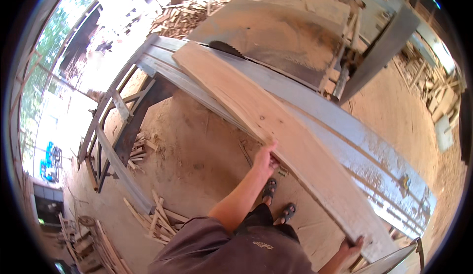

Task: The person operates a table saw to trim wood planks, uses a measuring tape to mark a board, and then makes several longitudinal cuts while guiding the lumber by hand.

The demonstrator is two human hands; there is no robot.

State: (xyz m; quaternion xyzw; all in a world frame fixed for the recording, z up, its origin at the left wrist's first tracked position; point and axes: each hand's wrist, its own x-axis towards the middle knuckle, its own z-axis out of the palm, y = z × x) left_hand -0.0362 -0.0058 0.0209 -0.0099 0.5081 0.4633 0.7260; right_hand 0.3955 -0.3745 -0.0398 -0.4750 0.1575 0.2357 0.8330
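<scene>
A long, pale wooden board [286,126] with a wavy near edge lies slantwise over the metal saw table [340,121]. My left hand [266,158] grips its near edge around the middle, thumb on top and the other fingers partly hidden. Further right, my right hand [351,248] holds the same edge close to the board's near end; its fingers show only in part. A dark toothed circular saw blade [227,49] rises from the table just beyond the board's far end.
Behind the blade spreads a dusty flat tabletop [266,27]. A metal frame [118,111] juts out at left. Scrap wood is heaped at the back [189,17] and right [438,89], with loose sticks [160,215] on the floor. A curved metal piece [389,260] sits beside my right hand.
</scene>
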